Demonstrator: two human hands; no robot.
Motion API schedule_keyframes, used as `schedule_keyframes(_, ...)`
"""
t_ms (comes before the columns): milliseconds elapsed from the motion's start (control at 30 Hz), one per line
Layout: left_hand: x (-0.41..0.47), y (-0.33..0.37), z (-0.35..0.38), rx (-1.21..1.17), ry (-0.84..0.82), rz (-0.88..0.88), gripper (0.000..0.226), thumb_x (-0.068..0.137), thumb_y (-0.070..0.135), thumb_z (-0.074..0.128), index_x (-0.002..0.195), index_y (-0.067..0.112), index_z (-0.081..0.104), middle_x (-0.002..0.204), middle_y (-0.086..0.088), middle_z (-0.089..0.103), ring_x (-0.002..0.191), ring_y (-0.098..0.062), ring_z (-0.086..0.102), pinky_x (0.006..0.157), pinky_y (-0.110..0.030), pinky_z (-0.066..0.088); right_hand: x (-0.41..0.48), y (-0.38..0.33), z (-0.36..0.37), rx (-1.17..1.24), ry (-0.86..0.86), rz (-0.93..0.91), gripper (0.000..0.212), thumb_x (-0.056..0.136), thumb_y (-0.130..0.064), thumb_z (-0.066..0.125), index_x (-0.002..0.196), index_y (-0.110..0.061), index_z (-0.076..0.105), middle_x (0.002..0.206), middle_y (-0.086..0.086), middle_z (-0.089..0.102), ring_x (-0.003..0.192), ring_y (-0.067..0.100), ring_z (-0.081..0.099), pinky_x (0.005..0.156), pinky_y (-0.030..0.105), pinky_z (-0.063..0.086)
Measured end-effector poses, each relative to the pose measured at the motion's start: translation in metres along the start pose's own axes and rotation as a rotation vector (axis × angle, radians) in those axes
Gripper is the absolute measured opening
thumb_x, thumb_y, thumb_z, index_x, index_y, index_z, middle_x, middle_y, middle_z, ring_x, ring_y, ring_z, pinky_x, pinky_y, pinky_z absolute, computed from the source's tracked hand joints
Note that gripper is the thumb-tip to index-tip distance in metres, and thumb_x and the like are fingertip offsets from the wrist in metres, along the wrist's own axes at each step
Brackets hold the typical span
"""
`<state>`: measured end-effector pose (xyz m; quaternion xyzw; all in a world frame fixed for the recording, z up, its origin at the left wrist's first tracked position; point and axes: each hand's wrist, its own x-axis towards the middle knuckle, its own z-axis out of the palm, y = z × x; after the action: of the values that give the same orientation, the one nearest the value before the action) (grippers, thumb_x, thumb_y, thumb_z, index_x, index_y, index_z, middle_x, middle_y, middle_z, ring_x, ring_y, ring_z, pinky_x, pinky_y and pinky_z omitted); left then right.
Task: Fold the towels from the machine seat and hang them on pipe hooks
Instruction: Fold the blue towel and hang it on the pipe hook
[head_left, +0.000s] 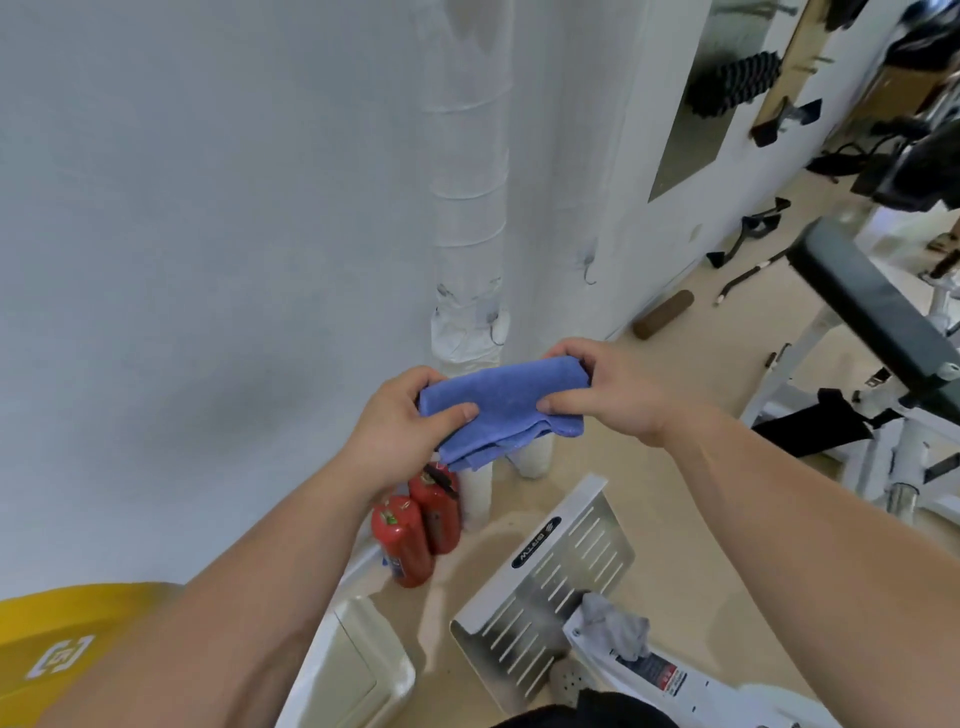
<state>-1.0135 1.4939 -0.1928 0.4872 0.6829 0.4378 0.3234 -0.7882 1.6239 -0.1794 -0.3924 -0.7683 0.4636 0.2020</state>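
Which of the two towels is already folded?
The blue towel, gripped by the left hand and the right hand, is folded; the grey towel lies crumpled on the white machine.

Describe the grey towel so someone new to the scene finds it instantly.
Start at the white slotted metal plate at bottom centre. Just right of its lower edge, on the white machine frame, lies the grey towel. It is crumpled and untouched, unlike the folded blue towel above it.

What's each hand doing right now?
Left hand: closed, fingers and thumb gripping the left end of the blue towel.
Right hand: closed, gripping the towel's right end.
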Motion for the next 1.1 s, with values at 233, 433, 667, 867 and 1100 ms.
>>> schedule_keyframes(233, 0.096, 0.052, 0.065, -0.178, 0.126, -0.105, 0.052, 0.076, 0.016, 0.087, 0.119, 0.025, 0.059, 0.104, 0.000, 0.073, 0.090, -0.012, 0.072, 0.078, -0.032, 0.062, 0.083, 0.038, -0.078, 0.256, 0.120, -0.040, 0.038, 0.087, -0.015, 0.078, 0.118, -0.024, 0.057, 0.079, -0.003, 0.075, 0.076, 0.011, 0.072, 0.076, 0.032, 0.058)
schedule_keyframes(433, 0.182, 0.118, 0.118, -0.161, 0.258, -0.095, 0.050, 0.076, 0.004, 0.081, 0.115, 0.027, 0.059, 0.097, 0.006, 0.073, 0.084, -0.010, 0.072, 0.071, -0.025, 0.061, 0.161, 0.056, -0.167, 0.285, 0.141, -0.086, 0.052, 0.092, -0.018, 0.070, 0.130, -0.032, 0.039, 0.110, 0.004, 0.068, 0.097, 0.020, 0.070, 0.085, 0.034, 0.058)
schedule_keyframes(667, 0.276, 0.198, 0.146, -0.080, 0.398, -0.009, 0.042, 0.076, 0.010, 0.079, 0.106, 0.031, 0.058, 0.094, 0.002, 0.072, 0.091, -0.025, 0.071, 0.077, -0.046, 0.062, 0.237, 0.035, -0.262, 0.372, 0.233, -0.230, 0.046, 0.085, -0.005, 0.066, 0.114, -0.030, 0.039, 0.111, 0.008, 0.065, 0.087, 0.024, 0.067, 0.069, 0.033, 0.057)
schedule_keyframes(867, 0.365, 0.292, 0.142, -0.029, 0.474, 0.260, 0.063, 0.079, 0.018, 0.073, 0.129, 0.039, 0.039, 0.111, 0.006, 0.064, 0.097, -0.021, 0.067, 0.080, -0.049, 0.061, 0.302, -0.022, -0.346, 0.341, 0.380, -0.515, 0.034, 0.092, 0.003, 0.053, 0.092, -0.031, 0.048, 0.101, 0.005, 0.062, 0.086, 0.034, 0.067, 0.068, 0.044, 0.064)
schedule_keyframes(1100, 0.440, 0.394, 0.120, -0.007, 0.597, 0.548, 0.061, 0.089, 0.005, 0.060, 0.139, 0.030, 0.036, 0.117, 0.011, 0.057, 0.102, -0.004, 0.059, 0.082, -0.023, 0.055, 0.368, -0.113, -0.429, 0.294, 0.501, -0.755, 0.032, 0.089, 0.010, 0.047, 0.088, -0.015, 0.067, 0.088, 0.000, 0.067, 0.081, 0.018, 0.067, 0.072, 0.045, 0.063)
